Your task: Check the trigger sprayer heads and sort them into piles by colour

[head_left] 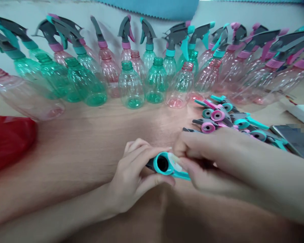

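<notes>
Low over the table, my left hand is wrapped round a grey and turquoise spray trigger head. The round opening of its collar faces up toward me. My right hand is at the collar's right side, thumb and finger pinching a small whitish, translucent piece, perhaps a gasket or washer; blur hides its exact kind. A turquoise lever sticks out below the right fingers. Beyond my right wrist lies a pile of loose spray heads in grey, pink and turquoise.
Spray bottles stand in rows along the back, some capped with trigger heads, others open-necked, such as a green bottle and a pink bottle. A red bag-like thing lies left; a phone lies right. Blue cloth hangs behind.
</notes>
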Tool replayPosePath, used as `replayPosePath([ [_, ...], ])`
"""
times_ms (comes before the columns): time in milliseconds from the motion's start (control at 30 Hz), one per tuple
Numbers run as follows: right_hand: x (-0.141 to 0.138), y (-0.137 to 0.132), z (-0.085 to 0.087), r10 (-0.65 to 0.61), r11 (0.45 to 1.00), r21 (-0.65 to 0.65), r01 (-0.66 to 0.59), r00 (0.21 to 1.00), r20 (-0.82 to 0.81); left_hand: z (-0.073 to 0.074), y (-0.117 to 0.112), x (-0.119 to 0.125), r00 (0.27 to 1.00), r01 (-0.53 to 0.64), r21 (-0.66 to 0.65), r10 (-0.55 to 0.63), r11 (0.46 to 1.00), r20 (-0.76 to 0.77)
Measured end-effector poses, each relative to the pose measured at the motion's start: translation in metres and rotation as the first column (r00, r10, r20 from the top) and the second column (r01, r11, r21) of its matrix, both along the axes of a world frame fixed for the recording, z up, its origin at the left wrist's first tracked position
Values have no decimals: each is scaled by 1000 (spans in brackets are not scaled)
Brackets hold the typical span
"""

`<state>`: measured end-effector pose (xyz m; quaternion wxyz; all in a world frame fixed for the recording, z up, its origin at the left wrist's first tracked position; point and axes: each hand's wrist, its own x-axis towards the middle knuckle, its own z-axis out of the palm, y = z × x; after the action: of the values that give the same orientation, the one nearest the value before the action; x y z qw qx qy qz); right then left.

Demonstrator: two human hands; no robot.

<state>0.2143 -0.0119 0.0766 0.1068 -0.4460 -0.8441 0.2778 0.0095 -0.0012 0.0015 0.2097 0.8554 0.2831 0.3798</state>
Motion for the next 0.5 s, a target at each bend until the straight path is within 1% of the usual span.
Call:
replayPosePath([
  [67, 5, 13, 4, 53, 995, -86, -57, 998, -46, 0, 1, 1, 1000, 5, -11, -5, 1000, 27],
  [167, 6, 23, 8, 139, 956, -234, -180, 973, -182, 0, 2, 1, 999, -3, -28, 4, 1000, 52],
  [200, 5, 24, 9, 160, 943, -256, -213, 964, -211, 1, 2, 2, 998, -6, -34, 7, 999, 56],
  [267, 4, 22, 9, 187, 935, -260, -240, 959, -211, 1, 1, 2, 998, -9, -40, 11, 999, 61],
  [367, 4, 15, 6, 181, 960, -193, -203, 975, -127, 2, 1, 3, 997, -15, -40, 18, 999, 77],
  [433, 4, 9, 4, 164, 982, -85, -167, 985, -46, 1, 1, 3, 996, -9, -36, 12, 999, 87],
  [500, 3, 4, 3, 136, 990, 39, -137, 990, 25, 0, 2, 3, 996, -4, -41, 8, 999, 93],
])
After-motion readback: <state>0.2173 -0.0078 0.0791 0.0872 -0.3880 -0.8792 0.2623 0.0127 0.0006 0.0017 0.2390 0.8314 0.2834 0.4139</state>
